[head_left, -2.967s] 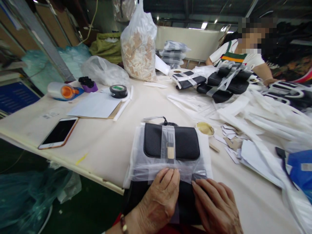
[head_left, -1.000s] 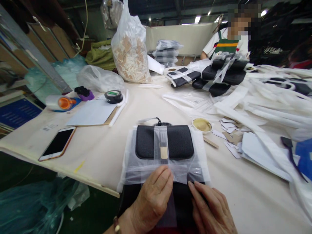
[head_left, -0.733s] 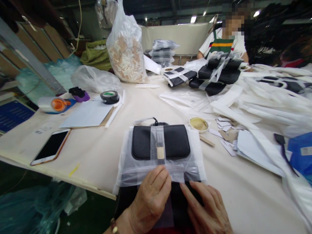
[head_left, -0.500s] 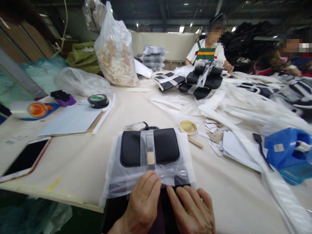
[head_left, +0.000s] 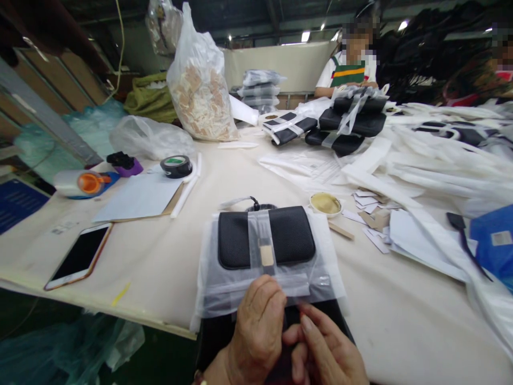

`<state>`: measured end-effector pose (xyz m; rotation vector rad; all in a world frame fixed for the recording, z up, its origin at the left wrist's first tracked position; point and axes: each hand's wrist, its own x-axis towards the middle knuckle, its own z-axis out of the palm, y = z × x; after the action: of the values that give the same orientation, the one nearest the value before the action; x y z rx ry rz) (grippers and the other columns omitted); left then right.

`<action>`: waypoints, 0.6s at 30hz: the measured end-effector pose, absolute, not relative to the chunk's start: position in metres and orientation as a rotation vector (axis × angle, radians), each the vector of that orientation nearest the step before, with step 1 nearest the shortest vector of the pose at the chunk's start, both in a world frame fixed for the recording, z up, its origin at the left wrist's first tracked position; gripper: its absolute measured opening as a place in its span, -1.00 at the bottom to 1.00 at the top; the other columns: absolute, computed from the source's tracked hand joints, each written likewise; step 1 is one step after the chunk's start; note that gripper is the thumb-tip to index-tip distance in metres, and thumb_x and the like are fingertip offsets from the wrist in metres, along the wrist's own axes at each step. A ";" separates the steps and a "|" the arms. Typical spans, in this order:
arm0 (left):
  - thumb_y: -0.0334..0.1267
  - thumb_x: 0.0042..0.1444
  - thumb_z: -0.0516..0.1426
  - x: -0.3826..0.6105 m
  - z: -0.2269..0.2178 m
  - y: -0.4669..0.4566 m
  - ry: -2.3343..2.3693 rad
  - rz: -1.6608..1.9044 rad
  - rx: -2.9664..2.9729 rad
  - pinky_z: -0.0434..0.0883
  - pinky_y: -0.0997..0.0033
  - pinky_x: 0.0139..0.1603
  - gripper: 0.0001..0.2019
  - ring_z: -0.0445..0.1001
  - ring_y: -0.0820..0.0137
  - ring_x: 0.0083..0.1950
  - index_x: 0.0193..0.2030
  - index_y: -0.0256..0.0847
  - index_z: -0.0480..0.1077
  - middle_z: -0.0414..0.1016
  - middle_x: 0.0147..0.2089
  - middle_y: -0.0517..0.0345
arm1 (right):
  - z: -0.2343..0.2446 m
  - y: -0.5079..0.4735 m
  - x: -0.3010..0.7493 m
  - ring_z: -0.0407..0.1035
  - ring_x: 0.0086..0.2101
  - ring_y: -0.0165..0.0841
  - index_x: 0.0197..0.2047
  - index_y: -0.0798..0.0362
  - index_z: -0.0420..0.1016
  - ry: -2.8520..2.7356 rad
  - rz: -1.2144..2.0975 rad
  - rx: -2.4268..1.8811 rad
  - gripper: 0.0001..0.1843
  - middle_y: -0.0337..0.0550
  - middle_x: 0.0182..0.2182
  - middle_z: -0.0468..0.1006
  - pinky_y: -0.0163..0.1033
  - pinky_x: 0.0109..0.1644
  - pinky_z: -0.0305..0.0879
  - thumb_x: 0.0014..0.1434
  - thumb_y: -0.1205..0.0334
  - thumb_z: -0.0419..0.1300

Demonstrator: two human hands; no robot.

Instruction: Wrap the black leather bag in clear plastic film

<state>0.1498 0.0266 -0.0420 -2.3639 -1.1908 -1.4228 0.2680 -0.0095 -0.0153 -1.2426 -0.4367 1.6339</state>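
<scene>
A black leather pouch (head_left: 286, 235) lies near the table's front edge, banded by a clear strip with a small beige tab (head_left: 266, 255). Under it spreads a white translucent sheet (head_left: 216, 289), over a larger black item (head_left: 216, 337) that reaches the table's near side. My left hand (head_left: 260, 326) is closed at the sheet's lower edge; what its fingertips pinch is hidden. Beside it, my right hand (head_left: 326, 347) has turned palm inward, thumb and forefinger pressed together over the black item. Anything between them is too small to make out.
A phone (head_left: 80, 256), paper sheets (head_left: 140, 192) and a black tape roll (head_left: 176, 166) lie left. Right are a yellowish dish (head_left: 325, 203), card scraps (head_left: 372, 214) and a blue container (head_left: 492, 240). Banded black pouches (head_left: 352, 120) are stacked ahead, before a co-worker (head_left: 350, 69).
My right hand has gone from lying with fingers outstretched to a curled pinch beside my left hand. The left stays closed at the sheet's edge. The view has swung slightly left.
</scene>
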 end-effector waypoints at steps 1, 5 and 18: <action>-0.55 0.14 0.00 0.150 -0.042 0.027 -1.187 -1.422 -2.370 0.47 0.28 -0.01 -0.85 0.37 0.30 -0.05 -0.22 -0.43 0.36 0.41 -0.24 -0.06 | -0.014 -0.006 0.266 0.25 -0.75 -0.57 -0.19 0.15 0.34 -0.423 1.630 -1.233 -0.37 -0.23 -0.56 0.50 -0.53 -0.72 0.09 -0.19 -0.13 0.37; -0.53 0.14 -0.01 0.151 -0.040 0.027 -1.175 -1.434 -2.369 0.49 0.29 -0.05 -0.85 0.38 0.31 -0.08 -0.23 -0.41 0.36 0.41 -0.26 -0.05 | -0.016 0.000 0.257 0.19 -0.77 -0.60 -0.41 0.15 0.35 -0.415 1.589 -1.250 -0.47 -0.31 -0.67 0.43 -0.55 -0.75 0.06 -0.20 -0.15 0.36; -0.62 0.06 -0.07 0.156 -0.029 0.032 -1.135 -1.448 -2.492 0.48 0.28 -0.17 -0.81 0.29 0.39 -0.34 -0.37 -0.36 0.31 0.28 -0.46 0.09 | -0.026 0.008 0.249 -0.05 -0.81 -0.65 -0.64 0.15 0.35 -0.385 1.496 -1.303 -0.50 -0.41 -0.85 0.17 -0.50 -0.73 -0.16 -0.33 -0.12 0.41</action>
<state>0.1561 0.0317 -0.0288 -2.4923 -1.1354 -1.4484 0.2487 0.0079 -0.0256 -1.3032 -0.3849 1.4962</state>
